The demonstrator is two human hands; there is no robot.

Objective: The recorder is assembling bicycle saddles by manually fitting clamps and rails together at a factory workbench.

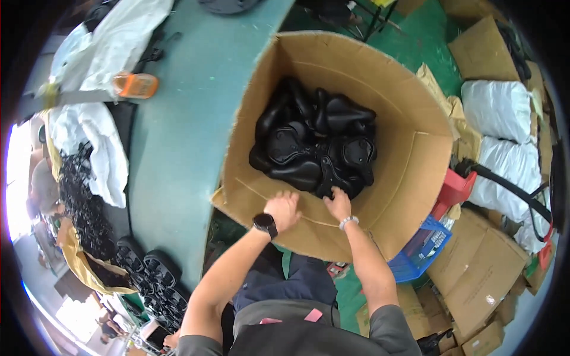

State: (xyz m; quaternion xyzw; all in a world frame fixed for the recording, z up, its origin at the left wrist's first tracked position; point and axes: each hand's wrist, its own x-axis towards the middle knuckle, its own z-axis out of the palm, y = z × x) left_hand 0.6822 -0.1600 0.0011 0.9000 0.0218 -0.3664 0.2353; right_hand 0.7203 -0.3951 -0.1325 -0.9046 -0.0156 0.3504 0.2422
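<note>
In the head view, a tall open cardboard box (409, 124) is standing in front of the person, near the right edge of a green bench (184, 118), and several glossy black moulded parts (300, 172) are lying jumbled at its bottom. The left hand (284, 210), with a black wristwatch (265, 224) on its wrist, is hovering against or just over the box's near wall; its grip is curling loosely, and whether it is pinching anything, I cannot tell. The right hand (338, 204), with a pale beaded bracelet (349, 222) circling its wrist, is pointing down into the box, its fingertips meeting the near edge of the black parts; whether that grip is pinching one or only touching it, I cannot tell. On the bench, an orange bottle (136, 86) is lying toward the far left, and black sandal-shaped pieces (160, 267) are crowding the near left. Right of the box, a blue crate (408, 271) is sitting below a red plastic object (452, 191), while silvery wrapped packages (497, 110) are resting farther right.
</note>
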